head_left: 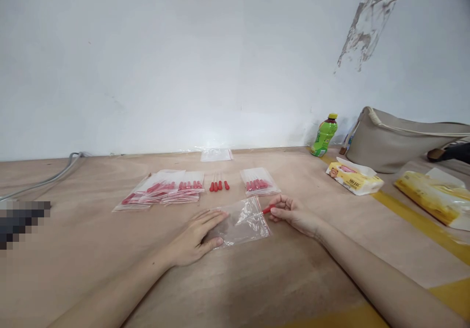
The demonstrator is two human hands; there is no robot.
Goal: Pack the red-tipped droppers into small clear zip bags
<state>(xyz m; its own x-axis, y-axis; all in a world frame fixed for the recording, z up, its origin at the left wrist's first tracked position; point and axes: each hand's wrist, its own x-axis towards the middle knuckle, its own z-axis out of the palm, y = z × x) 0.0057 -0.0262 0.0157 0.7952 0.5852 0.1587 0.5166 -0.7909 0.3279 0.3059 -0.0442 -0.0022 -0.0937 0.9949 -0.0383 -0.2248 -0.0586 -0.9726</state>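
My left hand (196, 235) lies flat with fingers stretched out, pressing on the left part of a clear zip bag (242, 220). The bag's mouth, with a red line, faces right. Between thumb and fingers, my right hand (292, 214) pinches the red rubber bulb of a glass dropper (267, 209). Its thin clear stem points left into the bag's mouth. Beyond the bag, several loose droppers (219, 186) with red bulbs lie in a row. A filled bag of droppers (259, 182) rests to their right, and overlapping filled bags (161, 188) lie to their left.
Flat bags (216, 155) lie by the wall. At right are a green bottle (324, 136), a grey handbag (389, 139) and two yellow tissue packs, one nearer (354, 177) and one farther right (433, 196). A grey cable (47, 182) runs along the left.
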